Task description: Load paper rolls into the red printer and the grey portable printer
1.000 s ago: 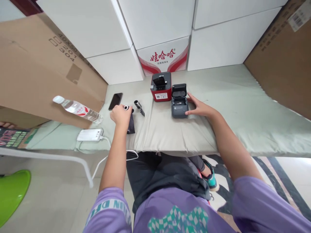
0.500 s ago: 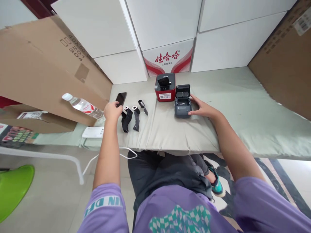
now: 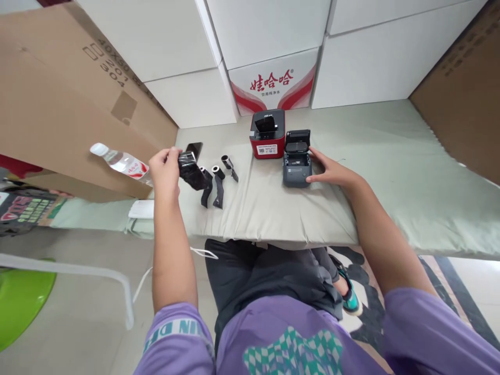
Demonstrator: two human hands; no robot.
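Observation:
My left hand is raised just above the table's left part and grips a shiny black roll with a loose black strip. Below and right of it lie two small black rolls with white cores, and a third further back. A black phone lies behind the held roll, partly hidden. My right hand rests flat against the right side of a grey label printer whose lid stands open. A red printer sits just behind and left of it.
A pale green padded cloth covers the table. A water bottle and a white power bank with a cable lie at the left end. Cardboard boxes and white cartons ring the table. A green stool stands on the floor.
My left hand has lifted off the table by the phone and now holds a black roll with a trailing strip. My right hand has stayed at the grey printer.

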